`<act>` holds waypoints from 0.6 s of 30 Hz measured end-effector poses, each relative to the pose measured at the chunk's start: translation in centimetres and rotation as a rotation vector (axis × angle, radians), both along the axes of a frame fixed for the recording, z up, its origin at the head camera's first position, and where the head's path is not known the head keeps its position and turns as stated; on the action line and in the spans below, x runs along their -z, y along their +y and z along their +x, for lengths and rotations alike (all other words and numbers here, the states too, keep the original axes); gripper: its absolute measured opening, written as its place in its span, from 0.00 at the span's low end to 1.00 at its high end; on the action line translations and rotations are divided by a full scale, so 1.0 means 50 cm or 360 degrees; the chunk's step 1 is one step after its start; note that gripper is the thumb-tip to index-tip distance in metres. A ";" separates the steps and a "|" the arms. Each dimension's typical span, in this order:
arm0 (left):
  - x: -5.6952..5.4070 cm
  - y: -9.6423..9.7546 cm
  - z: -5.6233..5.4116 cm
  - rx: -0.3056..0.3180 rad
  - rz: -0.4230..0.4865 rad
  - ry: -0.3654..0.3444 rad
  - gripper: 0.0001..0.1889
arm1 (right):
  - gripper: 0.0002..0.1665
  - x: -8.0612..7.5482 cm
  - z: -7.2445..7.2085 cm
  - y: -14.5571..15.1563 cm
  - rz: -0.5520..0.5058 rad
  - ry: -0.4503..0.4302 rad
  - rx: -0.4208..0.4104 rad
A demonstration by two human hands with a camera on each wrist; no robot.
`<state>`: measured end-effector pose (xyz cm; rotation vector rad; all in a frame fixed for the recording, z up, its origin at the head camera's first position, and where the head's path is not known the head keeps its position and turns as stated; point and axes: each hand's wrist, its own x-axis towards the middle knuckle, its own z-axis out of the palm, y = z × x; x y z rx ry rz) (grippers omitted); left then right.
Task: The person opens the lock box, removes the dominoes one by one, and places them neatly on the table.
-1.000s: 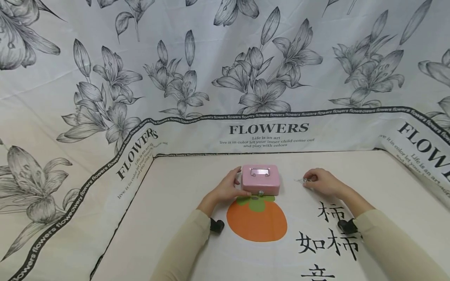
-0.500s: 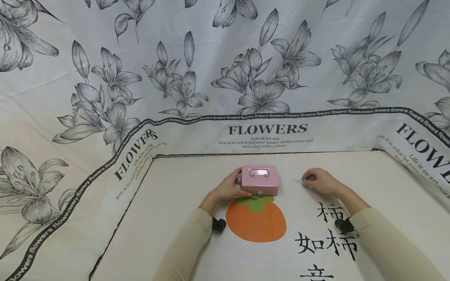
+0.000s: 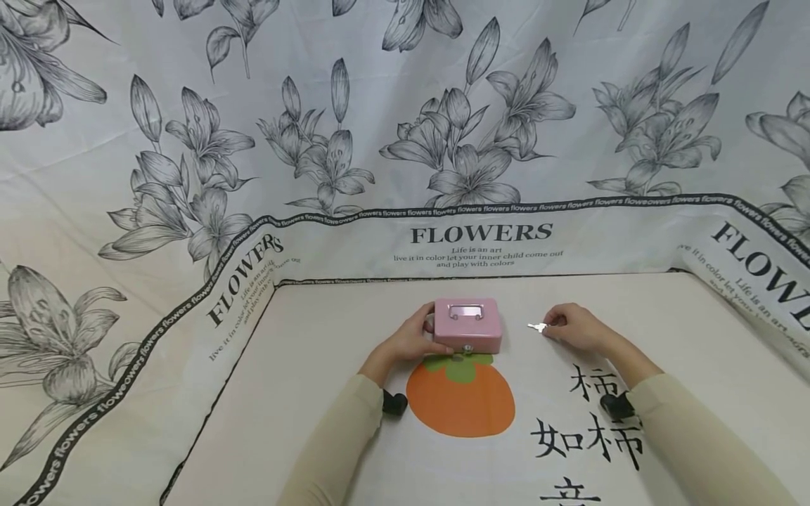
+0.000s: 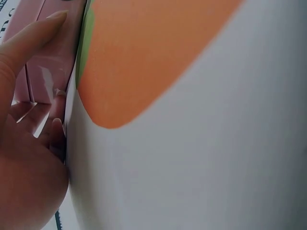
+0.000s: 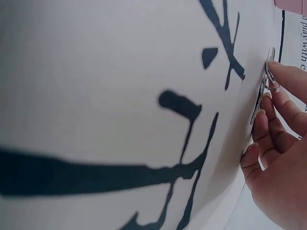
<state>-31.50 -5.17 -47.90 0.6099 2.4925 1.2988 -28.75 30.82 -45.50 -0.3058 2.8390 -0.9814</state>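
A small pink cash box [image 3: 467,333] with a metal carry handle on its lid and a round lock on its front sits on the table, lid down. My left hand [image 3: 408,342] grips its left end, thumb along the front face, as the left wrist view also shows with the thumb [image 4: 36,36] on the pink side. To the right of the box, my right hand [image 3: 577,327] pinches a silvery key [image 3: 537,327] close over the table, its tip pointing left toward the box. The right wrist view shows a small metal ring [image 5: 273,87] and more than one key at the fingertips.
A printed orange persimmon [image 3: 460,397] with green leaves lies just in front of the box on the white tabletop cover [image 3: 316,393]. Black printed characters [image 3: 588,439] run down the right. Behind hangs a floral curtain [image 3: 354,246].
The key has turned in my right fingers and now shows its bright flat side more plainly. My left hand and the cash box stay in place.
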 end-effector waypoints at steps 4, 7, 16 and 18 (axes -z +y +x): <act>0.003 -0.001 -0.004 0.0011 0.0016 -0.0001 0.54 | 0.11 0.002 -0.002 0.000 -0.0007 -0.0009 -0.0006; 0.006 0.000 -0.008 0.0017 0.0029 -0.0006 0.54 | 0.11 0.002 -0.004 0.003 -0.0008 -0.0004 -0.0020; 0.010 0.002 -0.015 0.0019 0.0048 -0.0015 0.54 | 0.10 0.006 -0.015 0.009 -0.0006 0.0006 -0.0028; 0.011 0.003 -0.015 0.0011 0.0063 -0.0029 0.54 | 0.10 0.007 -0.017 0.012 -0.0015 -0.0008 -0.0029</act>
